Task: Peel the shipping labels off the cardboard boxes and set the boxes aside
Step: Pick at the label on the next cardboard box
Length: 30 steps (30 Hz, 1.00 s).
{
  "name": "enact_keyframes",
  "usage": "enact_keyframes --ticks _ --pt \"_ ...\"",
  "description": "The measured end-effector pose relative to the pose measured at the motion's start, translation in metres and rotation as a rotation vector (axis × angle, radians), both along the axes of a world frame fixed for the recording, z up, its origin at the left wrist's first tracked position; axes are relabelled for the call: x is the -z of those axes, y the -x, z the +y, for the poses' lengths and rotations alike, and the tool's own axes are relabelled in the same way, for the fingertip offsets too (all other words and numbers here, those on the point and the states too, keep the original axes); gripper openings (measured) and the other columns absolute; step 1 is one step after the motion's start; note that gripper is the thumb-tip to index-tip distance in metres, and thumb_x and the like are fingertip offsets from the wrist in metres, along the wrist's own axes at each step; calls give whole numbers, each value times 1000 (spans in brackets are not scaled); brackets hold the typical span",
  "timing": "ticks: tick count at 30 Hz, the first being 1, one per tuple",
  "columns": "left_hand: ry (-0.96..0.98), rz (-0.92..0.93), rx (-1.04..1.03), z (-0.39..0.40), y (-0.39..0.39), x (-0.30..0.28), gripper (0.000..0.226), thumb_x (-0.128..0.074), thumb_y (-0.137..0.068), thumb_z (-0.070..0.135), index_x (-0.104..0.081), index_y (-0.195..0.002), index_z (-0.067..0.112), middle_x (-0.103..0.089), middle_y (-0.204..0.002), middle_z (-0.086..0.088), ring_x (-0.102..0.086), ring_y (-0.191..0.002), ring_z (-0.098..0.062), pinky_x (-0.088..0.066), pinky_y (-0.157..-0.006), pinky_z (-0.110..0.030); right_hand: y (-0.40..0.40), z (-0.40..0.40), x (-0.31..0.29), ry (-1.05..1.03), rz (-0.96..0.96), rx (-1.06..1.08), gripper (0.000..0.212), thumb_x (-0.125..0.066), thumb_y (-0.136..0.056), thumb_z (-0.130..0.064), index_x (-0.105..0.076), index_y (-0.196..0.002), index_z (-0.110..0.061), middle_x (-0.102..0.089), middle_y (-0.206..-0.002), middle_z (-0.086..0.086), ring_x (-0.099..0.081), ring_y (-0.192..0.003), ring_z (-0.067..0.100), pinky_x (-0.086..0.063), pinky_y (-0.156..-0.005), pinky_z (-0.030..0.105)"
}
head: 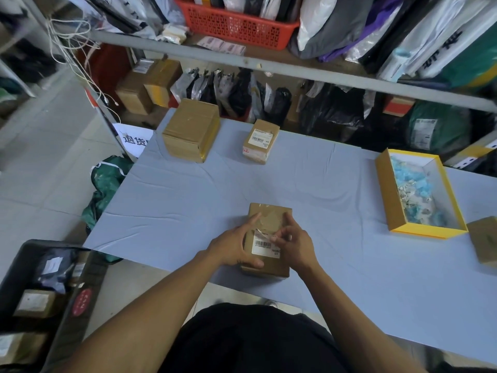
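- Cardboard box [269, 219]: small, brown, taped; lies flat on the near middle of the table, directly before the person, both hands on it.
- Shipping label [265, 244]: white with a barcode, on the near half of the box top; its far edge is lifted and torn, with bare cardboard and clear tape beyond it.
- Left hand [236, 244]: holds the box's left side, thumb curled round the near edge, index finger stretched flat across the top.
- Right hand [294, 242]: rests on the box's right side, fingers curled, thumb and fingertips pinching the label's raised edge.
- Table [188, 197]: covered in a pale blue creased cloth.
- Large plain box [192, 130]: brown, taped, at the far left corner of the table, no label visible on top.
- Labelled box [261, 141]: small, with a white label on top, at the far edge, well apart from the held box.
- Yellow tray [384, 195]: open, white inside, at the right; holds blue and white crumpled scraps [414, 195].
- Partial box [484, 240]: brown, cut off at the right edge, just beside the tray.
- Black crate [80, 286]: on the floor at the near left, holding parcels.
- Red basket [239, 24]: on the shelf behind, among bagged parcels.
- Green sack [107, 184]: on the floor beside the table's left edge.
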<state>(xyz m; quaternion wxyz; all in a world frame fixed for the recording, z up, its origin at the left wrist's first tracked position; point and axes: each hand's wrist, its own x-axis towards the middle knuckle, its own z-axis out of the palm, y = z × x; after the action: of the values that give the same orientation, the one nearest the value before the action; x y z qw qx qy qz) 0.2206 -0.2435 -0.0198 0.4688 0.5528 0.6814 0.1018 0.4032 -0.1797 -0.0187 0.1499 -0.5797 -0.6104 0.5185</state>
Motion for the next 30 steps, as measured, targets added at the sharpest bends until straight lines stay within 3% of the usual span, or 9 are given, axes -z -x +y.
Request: enact_keyframes --ticks 4,9,16,22,26,30 --pt "1 -17 0 0 0 0 126 -88 -57 53 3 -144 61 -47 -147 6 -55 -121 -22 -50 -98 -39 0 -2 -4 37 44 28 15 -73 -84 -12 -63 -74 -6 -30 -157 -5 -50 -78 -17 -42 -57 5" --pt "2 -22 -2 0 -1 -2 126 -88 -58 52 2 -145 60 -49 -146 5 -56 -121 -23 -50 -99 -39 -1 -2 -8 74 72 40 14 -73 -85 -11 -64 -76 -3 -29 -158 -7 -50 -78 -19 -43 -57 5" --pt "9 -15 13 0 -3 -5 124 -87 -62 50 4 -146 58 -46 -148 2 -54 -124 -27 -49 -100 -41 -4 -2 -14 89 94 49 17 -74 -84 -12 -64 -76 0 -32 -156 -9 -53 -77 -20 -50 -68 20" --pt "0 -14 19 0 -2 -3 124 -86 -63 50 5 -147 56 -43 -150 2 -53 -125 -27 -50 -99 -39 -5 0 -13 138 119 40 25 -75 -83 -13 -64 -83 10 -26 -159 -9 -56 -73 -24 -47 -58 8" --pt "-2 -27 15 0 -2 -4 123 -86 -62 52 5 -144 60 -42 -152 4 -51 -127 -26 -48 -101 -41 -7 2 -11 142 128 33 27 -75 -83 -11 -65 -87 14 -24 -159 -9 -58 -75 -23 -50 -72 19" --pt "-7 -25 23 0 -2 -4 122 -86 -65 47 4 -147 55 -37 -155 5 -49 -130 -27 -47 -103 -41 -9 2 -15 143 115 -4 23 -75 -83 -11 -67 -86 10 -25 -159 -10 -52 -80 -29 -45 -68 9"
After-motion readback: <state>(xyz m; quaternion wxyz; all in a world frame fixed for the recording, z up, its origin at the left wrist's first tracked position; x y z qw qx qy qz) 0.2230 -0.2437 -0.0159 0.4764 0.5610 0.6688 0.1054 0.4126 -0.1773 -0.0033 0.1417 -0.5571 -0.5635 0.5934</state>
